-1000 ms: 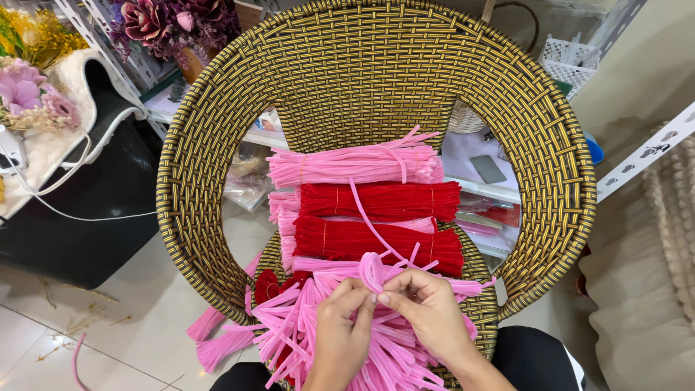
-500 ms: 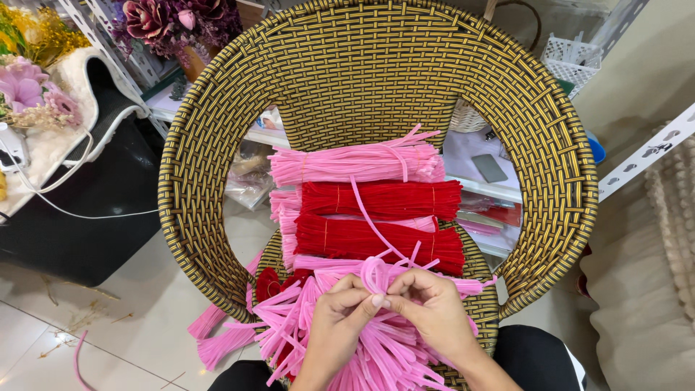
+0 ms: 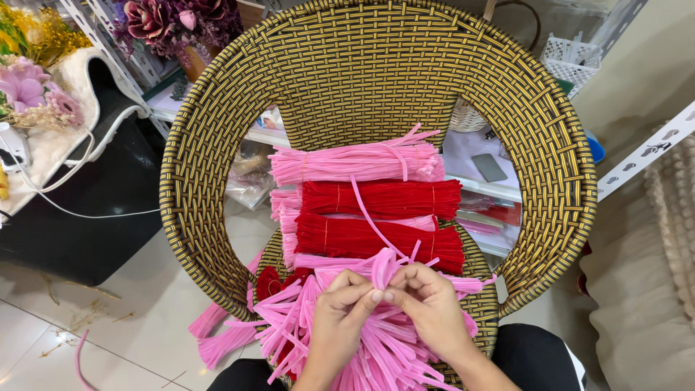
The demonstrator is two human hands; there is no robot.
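Observation:
My left hand [image 3: 343, 308] and my right hand [image 3: 430, 305] meet over a heap of loose pink pipe cleaners [image 3: 365, 346] on the seat of a woven wicker chair [image 3: 376, 69]. Both pinch a small looped pink pipe-cleaner piece [image 3: 383, 266] between fingertips; one long pink strand [image 3: 365, 211] rises from it. Behind the hands lie stacked bundles: a pink bundle [image 3: 355, 163] on top, a red bundle [image 3: 384, 197], and another red bundle [image 3: 380, 239] nearest the hands.
Artificial flowers [image 3: 177, 18] and pink blooms [image 3: 29, 87] stand at the upper left by a black table [image 3: 79, 217] with a white cable. A white basket [image 3: 572, 58] sits upper right. Pink bundles [image 3: 217, 333] hang off the seat's left over the tiled floor.
My fingers have shifted slightly on the pink loop, drawing closer together. The bundles and the chair stay where they were.

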